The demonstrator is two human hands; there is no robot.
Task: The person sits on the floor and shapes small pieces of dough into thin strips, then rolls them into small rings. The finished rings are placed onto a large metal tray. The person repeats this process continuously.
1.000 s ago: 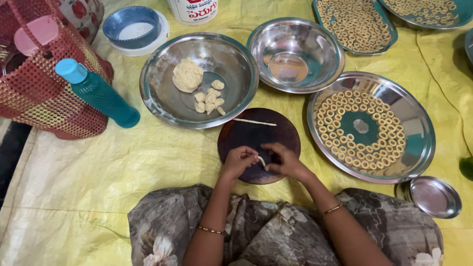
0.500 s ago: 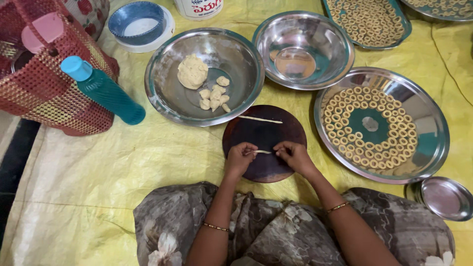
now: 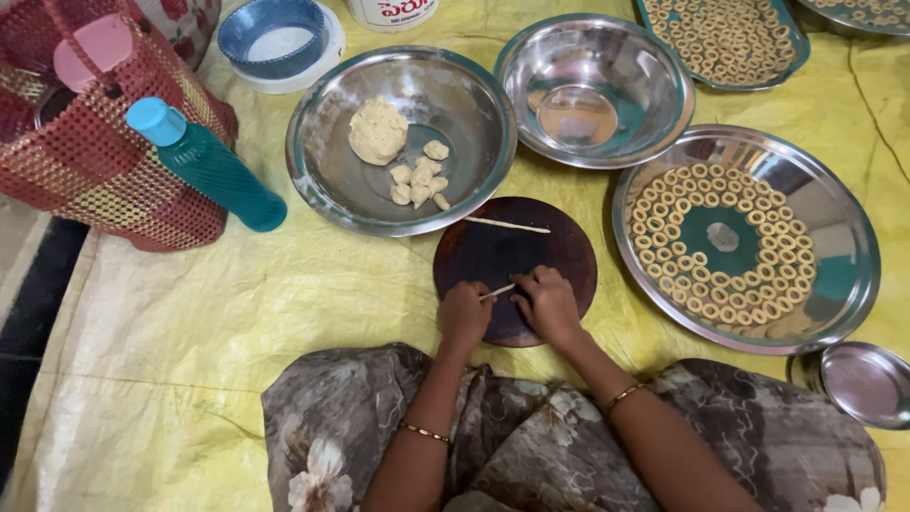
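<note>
Since the earlier frame, both hands have drawn toward the near edge of the round wooden board (image 3: 515, 256). The left hand (image 3: 464, 316) and right hand (image 3: 548, 303) pinch opposite ends of a thin dough strand (image 3: 497, 292) between fingertips. Its long axis runs left-right, tilted slightly, spanning the gap between the hands; neither is nearer. A second strand (image 3: 505, 225) lies at the board's far edge.

Left hand (image 3: 464, 316) and right hand (image 3: 547, 305) pinching thin dough strip (image 3: 497, 291), seemingly, over round dark board (image 3: 517, 251)
</note>
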